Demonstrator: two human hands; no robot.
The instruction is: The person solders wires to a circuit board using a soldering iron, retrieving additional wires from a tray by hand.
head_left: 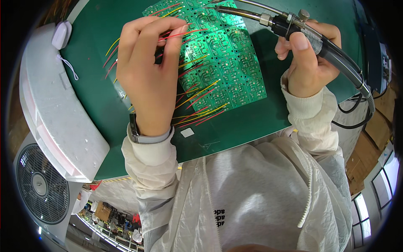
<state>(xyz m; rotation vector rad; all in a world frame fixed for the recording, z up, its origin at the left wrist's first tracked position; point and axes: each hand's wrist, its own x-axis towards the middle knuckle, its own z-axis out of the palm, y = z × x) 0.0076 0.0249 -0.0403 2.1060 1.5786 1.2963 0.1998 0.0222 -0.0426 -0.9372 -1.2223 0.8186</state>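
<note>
A green circuit board panel (235,63), divided into many small boards, lies on the table with red and yellow wires (201,92) sticking out along its left side. My left hand (147,71) is over that side, thumb and fingertips pinched on a red wire (194,31) whose end reaches onto the panel. In my right hand (310,63) is a soldering iron (289,27) with a thin metal feed tube (260,6) clamped along it. Its tip points left, over the panel's upper part. Whether the tip touches the board I cannot tell.
A white foam box (54,101) borders the green tabletop (96,25) on the left, with a small white strapped device (62,34) on its edge. A fan (42,183) stands at lower left. The iron's black cable (357,124) loops at right. A white square (187,132) lies near the front edge.
</note>
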